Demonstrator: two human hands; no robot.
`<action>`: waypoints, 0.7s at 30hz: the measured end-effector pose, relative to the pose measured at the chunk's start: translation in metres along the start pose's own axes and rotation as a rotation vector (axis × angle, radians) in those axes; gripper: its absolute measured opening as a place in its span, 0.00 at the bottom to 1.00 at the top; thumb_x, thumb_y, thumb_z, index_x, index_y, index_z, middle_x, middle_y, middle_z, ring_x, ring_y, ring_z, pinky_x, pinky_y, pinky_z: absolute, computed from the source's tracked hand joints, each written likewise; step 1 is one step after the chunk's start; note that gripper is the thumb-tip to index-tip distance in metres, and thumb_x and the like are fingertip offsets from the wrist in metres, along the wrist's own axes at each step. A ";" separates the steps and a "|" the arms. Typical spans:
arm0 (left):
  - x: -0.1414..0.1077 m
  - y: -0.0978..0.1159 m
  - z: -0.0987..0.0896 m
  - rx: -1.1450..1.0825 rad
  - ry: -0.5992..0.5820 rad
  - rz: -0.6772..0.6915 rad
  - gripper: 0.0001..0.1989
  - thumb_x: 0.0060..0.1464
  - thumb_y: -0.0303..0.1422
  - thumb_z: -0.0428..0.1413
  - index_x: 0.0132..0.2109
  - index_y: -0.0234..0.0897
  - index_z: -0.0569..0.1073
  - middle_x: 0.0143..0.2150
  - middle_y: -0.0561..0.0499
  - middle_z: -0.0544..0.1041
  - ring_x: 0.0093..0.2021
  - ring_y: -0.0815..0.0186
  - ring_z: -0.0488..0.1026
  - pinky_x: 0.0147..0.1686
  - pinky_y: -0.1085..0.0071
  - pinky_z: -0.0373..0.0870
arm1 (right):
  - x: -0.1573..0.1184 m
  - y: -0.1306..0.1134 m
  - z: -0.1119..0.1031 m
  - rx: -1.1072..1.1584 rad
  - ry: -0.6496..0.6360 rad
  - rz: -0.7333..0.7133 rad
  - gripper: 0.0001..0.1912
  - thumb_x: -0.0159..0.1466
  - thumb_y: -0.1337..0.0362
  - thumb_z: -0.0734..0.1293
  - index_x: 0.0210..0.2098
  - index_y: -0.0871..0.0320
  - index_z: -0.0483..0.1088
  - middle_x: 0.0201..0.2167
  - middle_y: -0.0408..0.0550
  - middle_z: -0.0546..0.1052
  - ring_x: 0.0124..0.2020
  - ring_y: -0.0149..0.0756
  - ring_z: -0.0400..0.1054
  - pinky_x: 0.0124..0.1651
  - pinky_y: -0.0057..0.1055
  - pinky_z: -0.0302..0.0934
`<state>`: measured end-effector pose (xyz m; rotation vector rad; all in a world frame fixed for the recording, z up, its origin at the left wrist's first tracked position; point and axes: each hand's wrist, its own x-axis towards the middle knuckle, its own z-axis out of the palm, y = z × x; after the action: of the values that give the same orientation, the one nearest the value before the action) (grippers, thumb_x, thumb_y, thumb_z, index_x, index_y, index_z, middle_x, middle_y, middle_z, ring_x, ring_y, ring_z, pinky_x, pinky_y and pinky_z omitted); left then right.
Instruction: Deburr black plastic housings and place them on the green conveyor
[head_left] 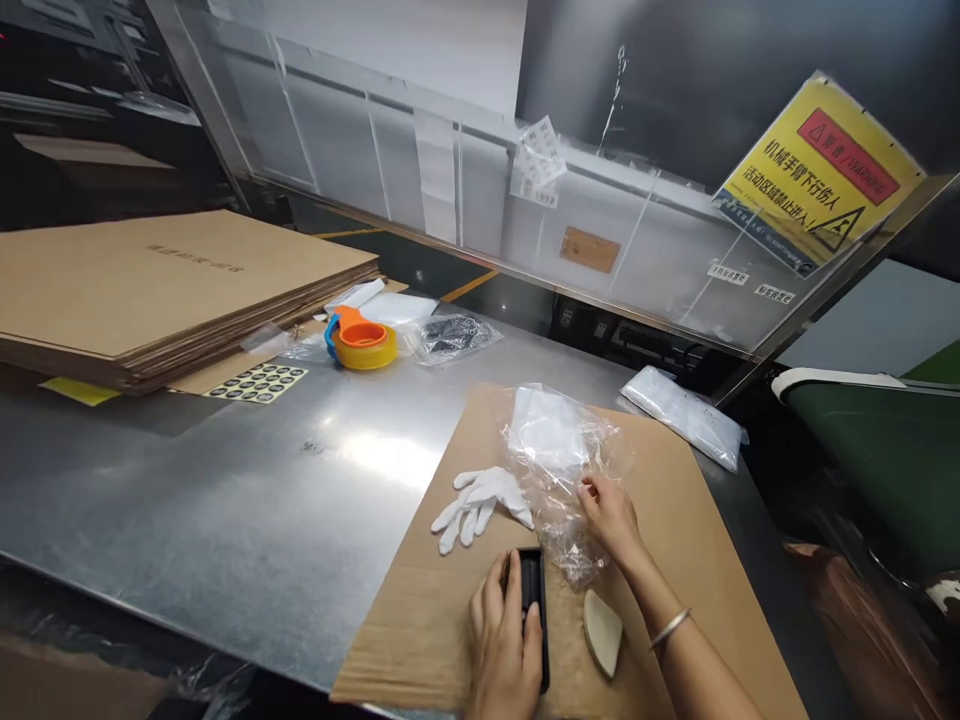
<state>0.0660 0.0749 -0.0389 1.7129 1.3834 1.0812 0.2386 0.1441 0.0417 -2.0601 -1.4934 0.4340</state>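
Gripped a black tray [532, 580] in the left hand [504, 640], fingers along its left side and thumb bent over it. Pinched the right edge of a clear plastic bag [559, 515] between thumb and forefinger of the right hand [615, 522], other fingers curled. Wore a thin, shiny bracelet [670, 628] on the right wrist. Saw crinkled, glossy film in the bag, with something white and flat toward its far end. Found the tray narrow, long and hard-looking, with rounded corners, a raised rim and a hollow inside. Noticed a soft white glove [484, 500], fingers splayed, just beyond the left hand, and a beige wedge [602, 635] with one curved side, between the left hand and right forearm.

Had brown cardboard [420, 620] beneath both hands, on a brushed metal counter [300, 520]. Saw far to the left a cardboard stack [187, 280], a sticker sheet [259, 382] and an orange, blue and yellow tape dispenser [364, 340]; beyond the right hand, a folded plastic packet [686, 415], a see-through panel [487, 190] and a yellow warning sign [825, 165].
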 end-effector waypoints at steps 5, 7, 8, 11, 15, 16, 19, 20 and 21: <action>0.001 -0.024 -0.001 0.077 0.036 0.074 0.24 0.58 0.33 0.42 0.58 0.30 0.65 0.58 0.35 0.66 0.57 0.50 0.61 0.53 0.51 0.59 | 0.025 0.003 0.011 -0.083 -0.006 -0.032 0.12 0.64 0.59 0.62 0.42 0.59 0.68 0.45 0.48 0.71 0.45 0.36 0.66 0.48 0.42 0.61; 0.005 -0.026 -0.004 0.075 0.075 0.086 0.23 0.57 0.32 0.42 0.57 0.31 0.66 0.57 0.35 0.67 0.55 0.50 0.63 0.52 0.52 0.60 | 0.027 0.003 0.008 -0.036 0.007 -0.052 0.11 0.65 0.59 0.62 0.42 0.59 0.68 0.44 0.48 0.72 0.43 0.35 0.67 0.47 0.40 0.62; 0.009 -0.025 -0.007 0.061 0.093 0.092 0.22 0.57 0.32 0.43 0.57 0.32 0.66 0.56 0.36 0.67 0.55 0.51 0.63 0.53 0.53 0.60 | 0.027 0.003 0.004 0.001 0.014 -0.062 0.11 0.65 0.59 0.62 0.41 0.60 0.68 0.43 0.47 0.72 0.42 0.35 0.67 0.46 0.40 0.62; 0.025 -0.009 -0.018 -0.028 0.109 0.128 0.22 0.58 0.32 0.42 0.58 0.35 0.66 0.58 0.39 0.66 0.58 0.53 0.60 0.55 0.55 0.58 | 0.021 0.000 -0.014 0.161 0.014 -0.088 0.12 0.63 0.57 0.62 0.34 0.61 0.68 0.35 0.45 0.72 0.39 0.34 0.67 0.44 0.38 0.61; 0.055 0.027 -0.034 -0.215 -0.063 0.118 0.22 0.60 0.34 0.44 0.60 0.37 0.61 0.63 0.42 0.59 0.63 0.57 0.52 0.60 0.57 0.51 | -0.010 -0.013 -0.036 0.468 -0.104 -0.101 0.18 0.62 0.50 0.61 0.28 0.60 0.66 0.27 0.44 0.70 0.32 0.33 0.65 0.39 0.32 0.60; 0.061 0.035 -0.036 -0.289 -0.121 0.076 0.24 0.59 0.36 0.45 0.61 0.35 0.59 0.64 0.41 0.57 0.63 0.57 0.52 0.59 0.58 0.53 | -0.021 -0.018 -0.038 0.548 -0.143 -0.093 0.18 0.61 0.49 0.61 0.28 0.59 0.66 0.26 0.44 0.70 0.31 0.33 0.64 0.38 0.31 0.59; 0.072 0.053 -0.037 -0.610 -0.279 -0.062 0.36 0.55 0.41 0.53 0.65 0.35 0.49 0.66 0.39 0.53 0.63 0.57 0.54 0.58 0.62 0.56 | -0.054 -0.030 -0.038 0.756 -0.214 -0.040 0.19 0.61 0.47 0.59 0.28 0.58 0.63 0.24 0.43 0.68 0.28 0.31 0.62 0.35 0.30 0.59; 0.073 0.057 -0.037 -0.722 -0.325 -0.105 0.39 0.52 0.42 0.56 0.65 0.36 0.49 0.65 0.39 0.55 0.61 0.57 0.57 0.56 0.63 0.58 | -0.064 -0.032 -0.036 0.810 -0.223 -0.017 0.19 0.61 0.47 0.58 0.27 0.57 0.62 0.24 0.43 0.67 0.27 0.31 0.62 0.34 0.30 0.59; 0.072 0.060 -0.037 -0.816 -0.366 -0.155 0.39 0.49 0.42 0.58 0.64 0.36 0.52 0.62 0.39 0.61 0.59 0.57 0.61 0.54 0.65 0.60 | -0.072 -0.034 -0.034 0.855 -0.226 0.004 0.19 0.61 0.47 0.58 0.27 0.57 0.61 0.24 0.43 0.66 0.27 0.30 0.61 0.34 0.30 0.59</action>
<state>0.0644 0.1330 0.0439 1.1004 0.6785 0.9864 0.2080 0.0760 0.0853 -1.3560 -1.1201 1.1110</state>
